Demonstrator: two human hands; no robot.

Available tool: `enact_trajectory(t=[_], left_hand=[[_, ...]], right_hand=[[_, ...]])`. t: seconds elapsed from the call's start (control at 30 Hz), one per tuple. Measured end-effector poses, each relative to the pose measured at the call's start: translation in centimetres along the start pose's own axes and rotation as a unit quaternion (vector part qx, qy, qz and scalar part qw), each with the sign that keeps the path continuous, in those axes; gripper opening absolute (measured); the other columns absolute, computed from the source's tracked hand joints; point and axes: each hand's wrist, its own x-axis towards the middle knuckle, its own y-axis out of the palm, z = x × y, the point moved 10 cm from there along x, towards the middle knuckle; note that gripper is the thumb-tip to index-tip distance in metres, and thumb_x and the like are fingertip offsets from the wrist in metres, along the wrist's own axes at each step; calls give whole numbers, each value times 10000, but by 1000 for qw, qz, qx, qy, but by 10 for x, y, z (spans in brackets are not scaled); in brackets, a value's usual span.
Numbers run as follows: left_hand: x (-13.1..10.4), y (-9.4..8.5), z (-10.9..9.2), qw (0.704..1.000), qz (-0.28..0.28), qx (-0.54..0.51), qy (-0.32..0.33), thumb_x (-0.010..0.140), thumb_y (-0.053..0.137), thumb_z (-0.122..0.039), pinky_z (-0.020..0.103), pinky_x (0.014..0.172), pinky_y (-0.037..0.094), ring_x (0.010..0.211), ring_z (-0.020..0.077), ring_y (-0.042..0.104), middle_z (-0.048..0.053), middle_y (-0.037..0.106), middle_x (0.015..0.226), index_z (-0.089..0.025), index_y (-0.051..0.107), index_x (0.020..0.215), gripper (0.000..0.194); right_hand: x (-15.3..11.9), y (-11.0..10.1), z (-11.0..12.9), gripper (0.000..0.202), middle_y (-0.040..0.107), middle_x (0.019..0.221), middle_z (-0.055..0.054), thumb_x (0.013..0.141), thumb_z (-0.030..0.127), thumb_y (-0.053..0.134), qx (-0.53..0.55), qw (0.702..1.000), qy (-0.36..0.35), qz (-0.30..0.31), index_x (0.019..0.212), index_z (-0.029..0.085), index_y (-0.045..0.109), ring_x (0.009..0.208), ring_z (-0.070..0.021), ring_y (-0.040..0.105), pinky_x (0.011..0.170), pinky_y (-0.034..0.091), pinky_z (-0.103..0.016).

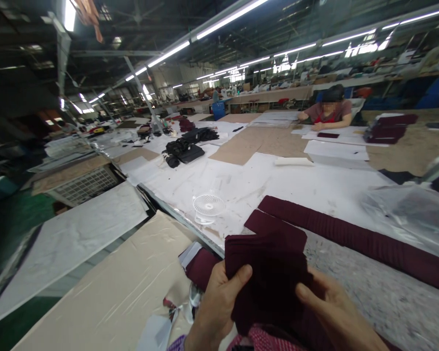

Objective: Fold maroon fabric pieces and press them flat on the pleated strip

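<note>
Between my two hands is a stack of dark maroon cloth pieces [267,278], held up close to my body. My left hand [219,297] grips its left edge, thumb on the near face and the other fingers behind. The right edge is in my right hand [329,302], its thumb also in front and its fingers partly hidden by the cloth. Just beyond lies another flat maroon piece [274,222] on the table, partly covered by the stack. A long layered maroon strip [351,236] stretches away to the right. Left of my left hand sits a maroon bundle with a grey edge [201,265].
A small white fan [208,204] stands near the edge of the white table [234,190]. Black cloth bundles [186,146] lie farther back. Clear plastic sheeting [417,209] is at right. Across the table, a co-worker [329,109] leans over maroon cloth. Cream sheeting [113,292] covers the left surface.
</note>
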Motion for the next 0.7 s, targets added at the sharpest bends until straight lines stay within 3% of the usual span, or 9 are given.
enact_trajectory(t=[0.13, 0.3, 0.5, 0.7], left_hand=[[1, 8, 5, 999, 26, -33, -8, 772, 679, -211, 381, 947, 463, 961, 232, 665, 71, 748, 927, -164, 688, 1057, 289], [-2, 9, 9, 999, 28, -31, -20, 783, 667, -192, 401, 991, 436, 1011, 239, 653, 80, 745, 964, -160, 677, 1074, 294], [-2, 3, 8, 993, -10, -110, -34, 884, 489, -431, 425, 1067, 363, 1166, 267, 568, 104, 713, 1084, -167, 647, 1140, 400], [-1, 20, 11, 978, 59, -179, -87, 899, 401, -478, 433, 1108, 306, 1255, 280, 491, 120, 677, 1169, -132, 585, 1233, 515]], right_hand=[[-2, -6, -6, 307, 739, 1033, -51, 687, 424, 754, -1, 999, 15, -50, 947, 260, 742, 968, -301, 665, 883, 522, -446], [0, -13, -5, 333, 756, 962, -50, 700, 454, 733, -46, 996, 9, -74, 955, 240, 739, 910, -299, 684, 869, 540, -442], [1, -17, -5, 328, 757, 971, -20, 699, 432, 741, -24, 996, 12, -90, 988, 278, 728, 976, -297, 671, 966, 489, -441], [-1, -18, -8, 352, 753, 989, -20, 706, 431, 737, -28, 996, 31, -80, 1026, 285, 711, 987, -303, 666, 925, 518, -428]])
